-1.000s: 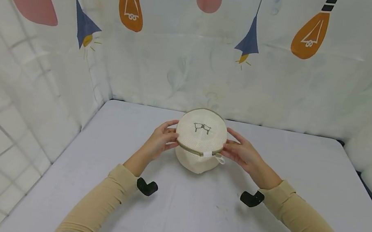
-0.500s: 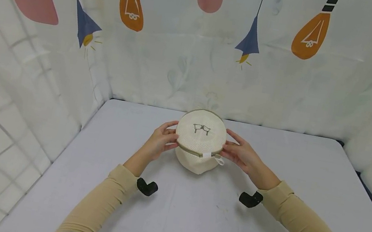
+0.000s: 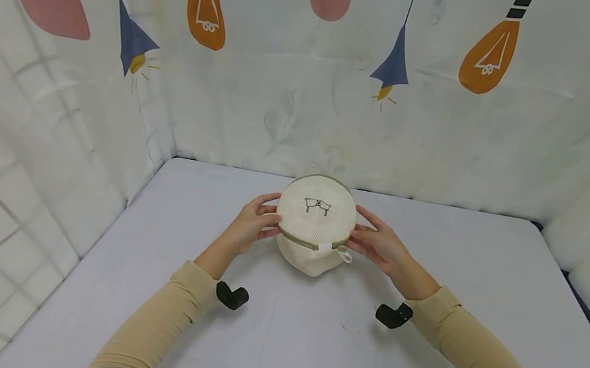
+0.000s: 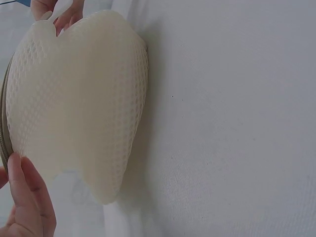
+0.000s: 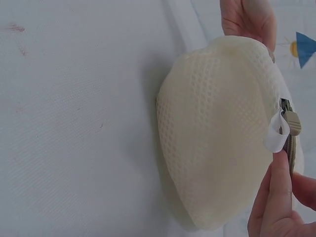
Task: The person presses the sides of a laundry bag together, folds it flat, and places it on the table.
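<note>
A round cream mesh laundry bag (image 3: 316, 214) stands near the back of the table, its flat lid facing up with a dark glasses-like drawing. An olive zipper (image 5: 290, 143) runs round the lid's rim, with the slider and a white fabric loop (image 5: 276, 132) near the right hand. My left hand (image 3: 257, 222) pinches the rim at the left side. On the opposite side, my right hand (image 3: 379, 245) pinches the rim beside the loop. Below the lid, the soft mesh body (image 4: 84, 98) sags in folds toward the tabletop.
White cloth covers the table (image 3: 300, 356). Right behind the bag hangs a pale curtain (image 3: 250, 104) printed with lamps and bulbs, and more curtain closes in the left side. Black wrist devices (image 3: 231, 296) sit at both cuffs.
The bag and both hands shift very slightly left and toward the person. The grip of both hands on the rim stays the same.
</note>
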